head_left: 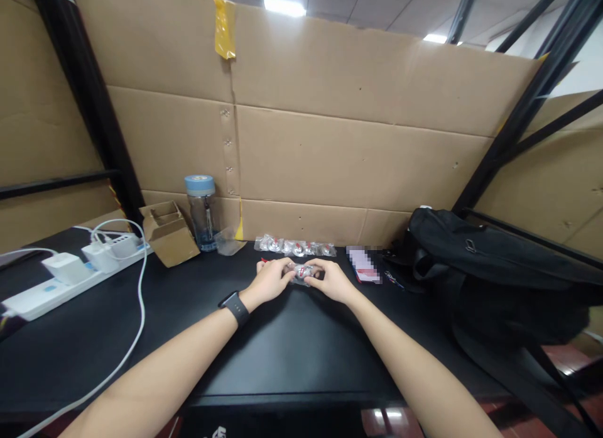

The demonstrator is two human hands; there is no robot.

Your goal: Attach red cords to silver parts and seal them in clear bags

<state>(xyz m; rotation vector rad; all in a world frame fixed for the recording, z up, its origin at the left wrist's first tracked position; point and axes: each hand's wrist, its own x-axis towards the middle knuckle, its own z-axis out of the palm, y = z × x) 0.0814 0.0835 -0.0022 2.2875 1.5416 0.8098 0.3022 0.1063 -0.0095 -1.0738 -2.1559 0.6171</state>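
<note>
- Where the two forearms meet over the black table (pixel 292 350), the left hand (pixel 270 281) and the right hand (pixel 332 279) are drawn together, both pinching one small clear packet (pixel 303 273) between their fingertips.
- That packet sits just above the table, held between the hands; something silvery with a spot of red shows inside it, too small to make out.
- On the left wrist is a black watch (pixel 235 307).
- Just behind the hands, a row of similar clear packets (pixel 294 247) lies on the table near the cardboard wall (pixel 358 155).
- To the left of that row stand a water bottle (pixel 201 212) with a blue lid and a small open cardboard box (pixel 168 232), the two just beside each other.
- Further left, a white power strip (pixel 51 287) with chargers plugged in lies on the table, its white cable (pixel 136 312) looping toward the near edge.
- On the right, a black backpack (pixel 490 268) rests on the table, with a small card (pixel 363 265) between it and the hands.
</note>
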